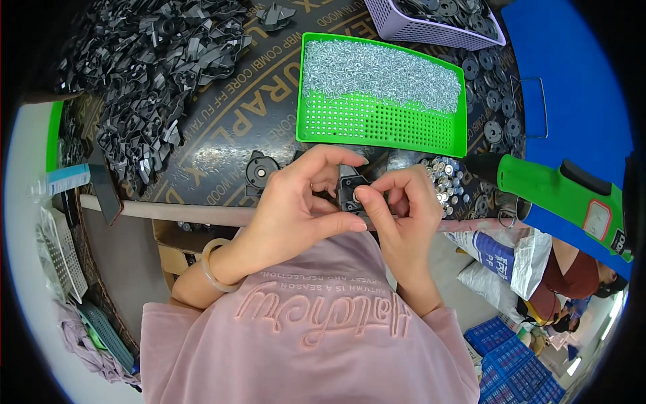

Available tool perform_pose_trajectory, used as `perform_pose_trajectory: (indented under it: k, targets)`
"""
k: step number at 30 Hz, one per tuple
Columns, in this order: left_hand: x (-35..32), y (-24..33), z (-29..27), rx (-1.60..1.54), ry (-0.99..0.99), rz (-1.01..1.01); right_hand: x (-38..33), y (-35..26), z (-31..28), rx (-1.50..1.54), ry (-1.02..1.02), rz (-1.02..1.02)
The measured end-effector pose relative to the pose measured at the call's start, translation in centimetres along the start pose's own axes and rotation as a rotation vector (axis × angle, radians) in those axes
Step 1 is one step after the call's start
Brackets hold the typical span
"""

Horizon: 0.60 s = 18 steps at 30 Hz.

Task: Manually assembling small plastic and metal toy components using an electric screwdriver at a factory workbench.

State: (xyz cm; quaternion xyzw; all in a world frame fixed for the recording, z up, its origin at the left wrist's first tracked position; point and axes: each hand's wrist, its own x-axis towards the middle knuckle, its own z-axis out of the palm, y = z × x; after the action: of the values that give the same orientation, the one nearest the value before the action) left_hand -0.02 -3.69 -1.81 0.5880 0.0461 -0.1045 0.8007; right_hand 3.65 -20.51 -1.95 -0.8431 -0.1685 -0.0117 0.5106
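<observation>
Over the table's near edge, I hold a small black moulded plastic part [348,191] between both hands. My left hand [293,202] is curled round it, the fingers above and the thumb below. The thumb and bent forefinger of my right hand [407,212] press against the part's right side; whether a smaller piece sits under those fingertips is hidden. Just left of my left hand lies a round black plastic piece [260,171] with a hole in its middle. Small round metal pieces [447,182] are heaped beside my right hand.
A green perforated tray [323,128] holds many small silvery pins. Black plastic parts [145,128] pile up at the left. A lilac basket [404,30] of black discs stands at the back. To the right lies a green power tool [545,180]; below it are white sacks [511,262].
</observation>
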Motion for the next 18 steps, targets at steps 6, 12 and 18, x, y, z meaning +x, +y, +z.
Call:
perform_pose_trajectory:
  k: [6, 12, 18]
  targets:
    - [0.6, 0.0, -0.2, 0.026, -0.070, -0.060, -0.1, 0.0, -0.3, -0.033, 0.031, -0.003]
    - [0.7, -0.1, -0.4, 0.022, -0.060, -0.044, -0.6, 0.5, -4.4, 0.023, 0.069, 0.052]
    - [0.4, 1.0, -1.5, 0.021, -0.021, -0.035, 2.6, 6.0, -17.2, -0.670, -0.168, 0.261]
